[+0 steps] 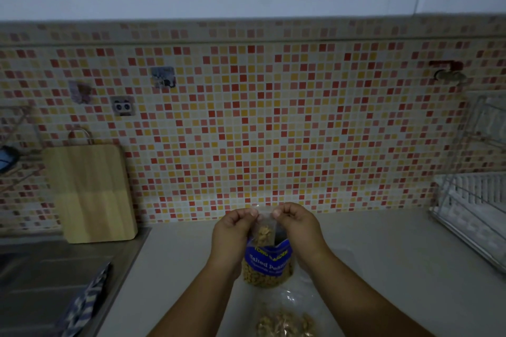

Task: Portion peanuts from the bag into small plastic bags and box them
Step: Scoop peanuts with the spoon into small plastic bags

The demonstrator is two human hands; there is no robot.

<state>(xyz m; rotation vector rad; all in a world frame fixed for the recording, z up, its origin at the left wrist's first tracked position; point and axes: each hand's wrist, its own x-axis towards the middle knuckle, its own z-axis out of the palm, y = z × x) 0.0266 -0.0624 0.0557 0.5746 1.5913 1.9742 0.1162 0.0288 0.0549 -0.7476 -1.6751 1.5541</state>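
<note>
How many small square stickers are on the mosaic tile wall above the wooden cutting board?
3: a grey square sticker highest, a pale purplish sticker furthest left, a panda-face sticker lowest. Dim light may hide others.

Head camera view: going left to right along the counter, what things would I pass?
Wooden cutting board leaning on the tiled wall → left hand → small plastic bag of peanuts pinched by both hands → right hand → dish rack.
</note>
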